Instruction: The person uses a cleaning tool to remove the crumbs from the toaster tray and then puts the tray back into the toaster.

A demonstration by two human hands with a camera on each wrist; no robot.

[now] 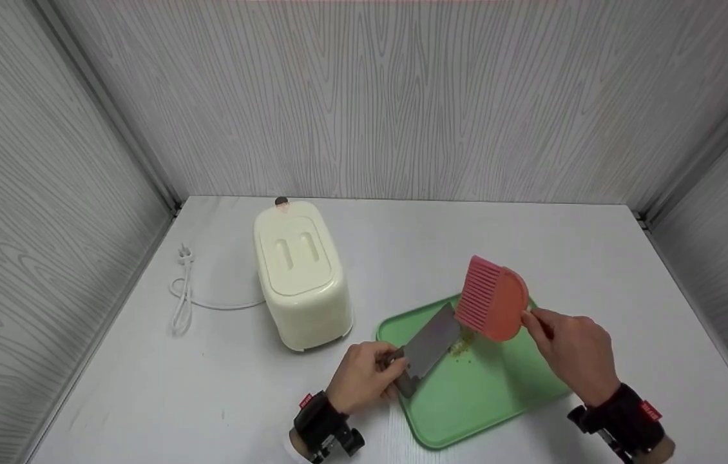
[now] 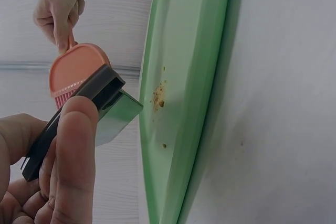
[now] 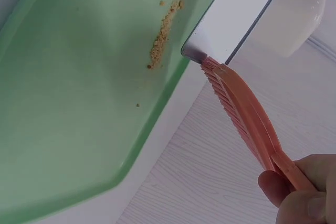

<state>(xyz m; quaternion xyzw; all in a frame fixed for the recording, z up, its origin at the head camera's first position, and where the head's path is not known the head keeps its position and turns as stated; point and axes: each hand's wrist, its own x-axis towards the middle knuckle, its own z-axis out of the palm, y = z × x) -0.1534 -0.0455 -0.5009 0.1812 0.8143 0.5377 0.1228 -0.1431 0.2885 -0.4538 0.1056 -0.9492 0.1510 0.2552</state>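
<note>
My left hand [image 1: 363, 379] grips the dark end of a grey metal crumb tray [image 1: 430, 345], which is held tilted above the left part of a green tray [image 1: 467, 403]. Between the thumb and fingers of my right hand [image 1: 580, 351] is the handle of an orange brush [image 1: 507, 309] with pink bristles. In the right wrist view the bristle tips [image 3: 209, 62] meet the far corner of the crumb tray. Brown crumbs [image 3: 164, 35] lie in a loose line on the green tray, with a few scattered bits beside them.
A cream toaster [image 1: 325, 322] with a lid on top stands left of the green tray. Its white cord and plug [image 1: 185, 283] lie bundled on the white table [image 1: 164, 399]. Wood-patterned panels [image 1: 377, 96] enclose the back and both sides.
</note>
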